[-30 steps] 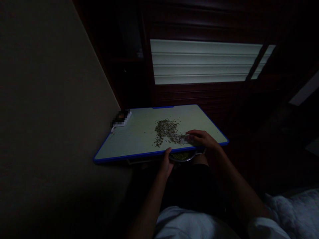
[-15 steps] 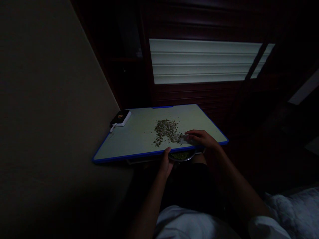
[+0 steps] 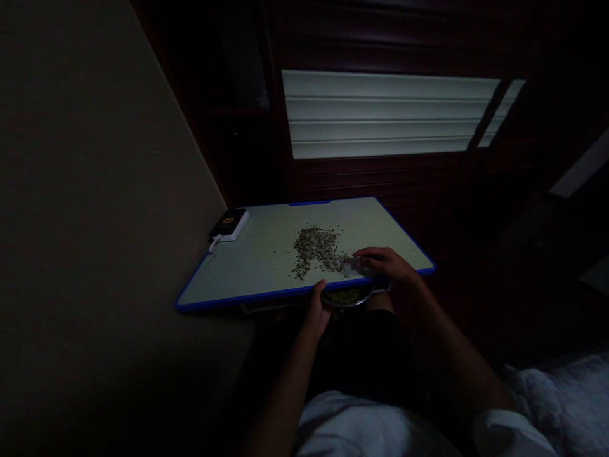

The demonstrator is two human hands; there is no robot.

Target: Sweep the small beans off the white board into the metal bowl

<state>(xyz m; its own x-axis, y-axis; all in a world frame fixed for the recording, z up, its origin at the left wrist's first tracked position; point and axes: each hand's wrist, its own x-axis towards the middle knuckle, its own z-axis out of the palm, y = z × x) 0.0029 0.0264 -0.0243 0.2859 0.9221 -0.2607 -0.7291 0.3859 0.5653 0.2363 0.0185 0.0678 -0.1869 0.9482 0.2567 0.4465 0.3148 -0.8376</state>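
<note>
My left hand [image 3: 318, 309] is closed on the left side of a metal bowl [image 3: 349, 305], its thumb up at the table's near edge. Green beans lie in the bowl, which sits just below that edge and is partly hidden by it. My right hand [image 3: 384, 263] curls around a clear see-through container [image 3: 351, 267], resting low on the table top near the front edge. Its exact kind is hard to make out in the dim light. Small dark beans [image 3: 314, 244] are scattered to the left of the container, in a loose patch.
The pale folding table [image 3: 247, 270] has a blue rim. A dark-screened device [image 3: 229, 225] with a white side and cable lies at its left corner, against the wall [image 3: 118, 190]. Behind stands a dark wooden cabinet with pale slatted panels [image 3: 380, 117]. White fabric [image 3: 566, 397] lies at lower right.
Almost nothing differs. The clear container in my right hand has shifted very slightly to the right, while my left hand stays on the bowl.
</note>
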